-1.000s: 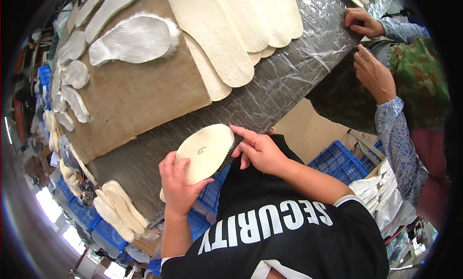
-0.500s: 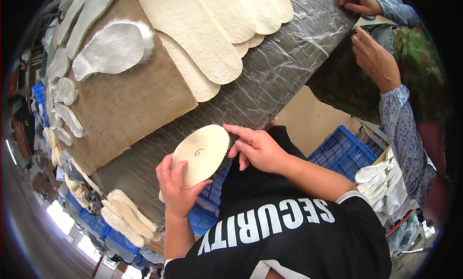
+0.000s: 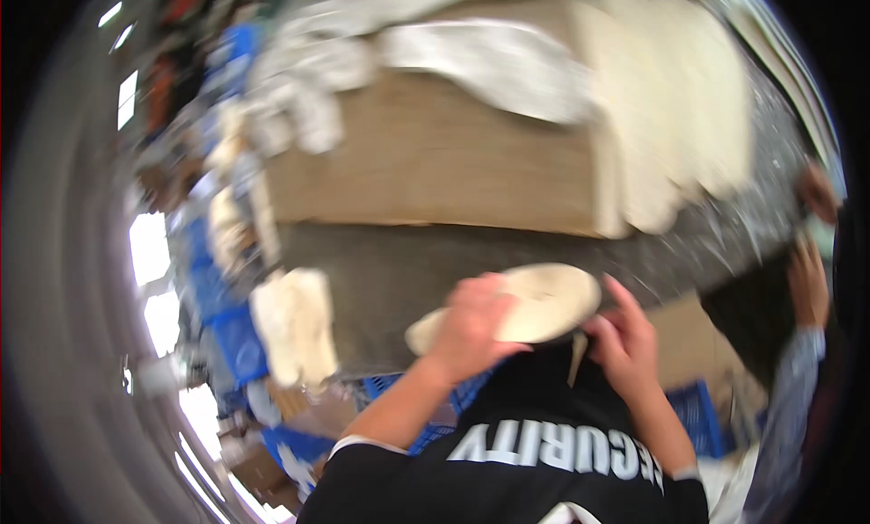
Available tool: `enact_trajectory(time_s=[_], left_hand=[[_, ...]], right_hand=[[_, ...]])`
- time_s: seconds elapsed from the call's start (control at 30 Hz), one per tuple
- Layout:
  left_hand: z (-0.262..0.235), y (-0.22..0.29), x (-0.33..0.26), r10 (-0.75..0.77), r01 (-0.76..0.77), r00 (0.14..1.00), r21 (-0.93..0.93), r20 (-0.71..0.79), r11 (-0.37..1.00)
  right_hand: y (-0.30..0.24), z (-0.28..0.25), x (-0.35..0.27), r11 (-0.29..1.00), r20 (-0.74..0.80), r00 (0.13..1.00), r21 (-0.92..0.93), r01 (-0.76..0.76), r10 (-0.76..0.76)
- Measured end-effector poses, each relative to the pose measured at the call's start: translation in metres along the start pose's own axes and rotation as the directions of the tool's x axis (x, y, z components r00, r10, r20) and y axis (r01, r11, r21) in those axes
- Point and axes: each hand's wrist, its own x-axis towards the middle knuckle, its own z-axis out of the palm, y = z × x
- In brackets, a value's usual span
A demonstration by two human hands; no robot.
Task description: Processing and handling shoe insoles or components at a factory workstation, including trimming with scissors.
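A cream felt insole (image 3: 553, 297) is held low over the near edge of the dark table. My left hand (image 3: 471, 329) is closed around its left half, covering the middle, and the narrow end pokes out past the wrist. Close by the rounded right end is my right hand (image 3: 627, 338), index finger stretched out and thumb apart from it. Just below that thumb hangs a thin pale strip (image 3: 576, 359); blur hides whether the thumb touches it.
A brown board (image 3: 435, 184) lies on the table (image 3: 390, 270), bearing a white fleecy insole (image 3: 494, 66). Long cream insoles (image 3: 671, 107) overlap at its right, and more (image 3: 294, 325) sit at the left edge. Another person's hand (image 3: 808, 279) is at far right. Blue crates (image 3: 693, 415) stand below.
The view has swung, so the board now lies level ahead. My right index finger has come off the insole's edge, and a thin pale strip now shows below that hand. The left hand still grips the insole.
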Motion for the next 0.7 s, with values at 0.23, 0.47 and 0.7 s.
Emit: enact_trajectory(time_s=[0.23, 0.47, 0.7], left_hand=[[0.033, 0.013, -0.023, -0.422, 0.381, 0.891, -0.781, 0.167, 0.495], [0.009, -0.004, -0.023, -0.031, 0.03, 0.999, 0.042, 0.021, 0.999], [-0.001, -0.002, 0.002, -0.068, 0.068, 0.998, -0.075, 0.005, 0.995]], right_hand=[[-0.151, 0.096, 0.036, 0.809, 0.771, 0.483, 0.071, 0.583, -0.415], [-0.135, 0.127, 0.033, 0.703, 0.74, 0.43, 0.082, 0.706, -0.518], [-0.001, -0.007, -0.003, 0.973, -0.012, 0.997, 0.217, -0.073, 0.078]])
